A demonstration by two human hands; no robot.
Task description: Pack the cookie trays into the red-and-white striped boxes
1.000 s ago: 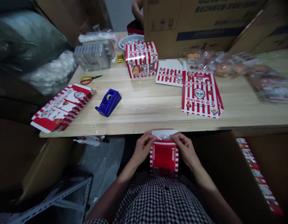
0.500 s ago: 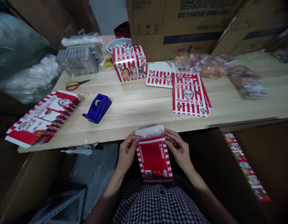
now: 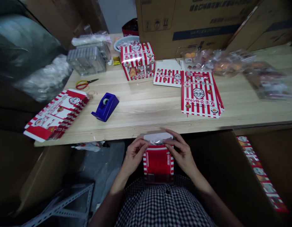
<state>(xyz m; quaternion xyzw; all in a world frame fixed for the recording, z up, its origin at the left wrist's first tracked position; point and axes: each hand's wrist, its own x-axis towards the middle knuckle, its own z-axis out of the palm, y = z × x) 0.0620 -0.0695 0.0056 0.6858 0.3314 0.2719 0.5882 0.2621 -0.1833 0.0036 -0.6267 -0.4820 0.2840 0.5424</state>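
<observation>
Between my hands, in front of the table edge, is a red and white striped carton point(image 3: 158, 162) with a white flap at its far end and clear plastic showing there. My left hand point(image 3: 135, 154) pinches the carton's left side near the flap. On the opposite side, my right hand point(image 3: 181, 152) has thumb and fingers on the right edge by the flap. The near end of the carton rests close to the checked clothing at my lap. What lies inside the carton is hidden.
A blue tape dispenser point(image 3: 106, 107), scissors point(image 3: 85, 83) and stacked flat cartons point(image 3: 57, 115) lie to the left. Further back stand a filled striped box point(image 3: 138, 61) and clear plastic boxes point(image 3: 86, 61). Printed sheets point(image 3: 200, 94) and bagged snacks point(image 3: 221, 64) lie right.
The carton's near end has tipped away from view, so its red face looks shorter. My right fingers have lifted and shifted over the flap. The whole view has swung slightly left.
</observation>
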